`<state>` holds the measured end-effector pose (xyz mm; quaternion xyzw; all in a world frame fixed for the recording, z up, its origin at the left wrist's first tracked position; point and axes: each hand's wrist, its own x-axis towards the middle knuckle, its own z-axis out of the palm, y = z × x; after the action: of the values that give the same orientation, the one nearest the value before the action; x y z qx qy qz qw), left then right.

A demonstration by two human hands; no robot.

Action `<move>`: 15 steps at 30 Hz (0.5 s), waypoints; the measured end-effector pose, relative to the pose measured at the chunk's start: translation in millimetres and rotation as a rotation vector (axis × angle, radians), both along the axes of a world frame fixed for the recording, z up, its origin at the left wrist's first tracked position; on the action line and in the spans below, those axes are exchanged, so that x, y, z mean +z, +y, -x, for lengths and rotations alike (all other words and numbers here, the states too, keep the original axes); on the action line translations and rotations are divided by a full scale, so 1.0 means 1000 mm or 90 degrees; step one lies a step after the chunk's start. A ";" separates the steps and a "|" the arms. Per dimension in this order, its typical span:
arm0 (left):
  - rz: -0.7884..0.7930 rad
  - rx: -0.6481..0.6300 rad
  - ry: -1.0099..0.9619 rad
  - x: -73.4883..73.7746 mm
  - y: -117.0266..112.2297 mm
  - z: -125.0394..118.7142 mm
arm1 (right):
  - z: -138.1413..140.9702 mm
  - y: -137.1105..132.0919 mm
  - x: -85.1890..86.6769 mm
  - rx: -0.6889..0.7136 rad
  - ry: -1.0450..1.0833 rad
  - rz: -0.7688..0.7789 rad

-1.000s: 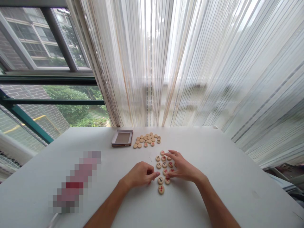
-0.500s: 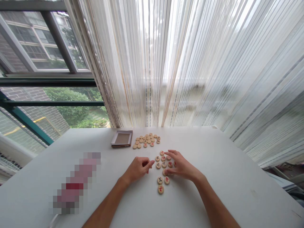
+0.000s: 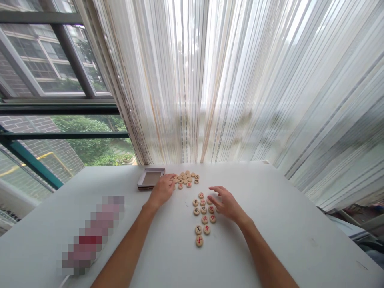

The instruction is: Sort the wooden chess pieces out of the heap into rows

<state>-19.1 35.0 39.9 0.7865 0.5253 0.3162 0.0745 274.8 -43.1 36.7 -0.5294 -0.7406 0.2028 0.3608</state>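
Observation:
My left hand (image 3: 163, 189) is at the left end of a cluster of round wooden Chinese chess pieces (image 3: 185, 176), its fingertips at the nearest ones and covering some of them. Its fingers look parted. Most of that cluster shows plain faces; a few carry red or black characters. Closer to me, several chess pieces (image 3: 203, 209) with red and black characters lie face up in short rows. Over the right side of these rows hovers my right hand (image 3: 225, 203), open, thumb and fingers spread, partly hiding a red piece.
A shallow open box (image 3: 151, 179) sits just left of the cluster, beside my left hand. On the left of the white table (image 3: 270, 248) lies a blurred-out pinkish object (image 3: 93, 236) with a white cord. Sheer curtains (image 3: 228, 88) hang behind the far edge.
My left hand has moved away from the rows, up and left to the cluster. My right hand has lifted off slightly, and a red piece near its thumb now shows fully.

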 end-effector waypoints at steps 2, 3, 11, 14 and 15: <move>-0.005 0.001 0.054 -0.006 0.000 0.004 | -0.001 0.002 -0.001 -0.011 0.004 -0.008; -0.006 0.001 0.076 -0.010 -0.002 0.005 | -0.001 0.002 -0.002 -0.014 0.005 -0.011; -0.076 0.013 0.305 -0.038 -0.038 0.006 | 0.001 0.003 -0.003 -0.016 0.010 -0.022; -0.124 -0.005 0.309 -0.031 -0.050 0.005 | 0.002 0.002 -0.004 -0.009 0.007 -0.031; -0.123 -0.026 0.300 -0.028 -0.054 0.004 | 0.002 0.001 -0.003 -0.009 0.006 -0.035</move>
<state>-23.3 -18.9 12.4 0.8525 0.4794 0.1712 -0.1189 272.6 -41.7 33.4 -0.5233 -0.7406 0.1823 0.3800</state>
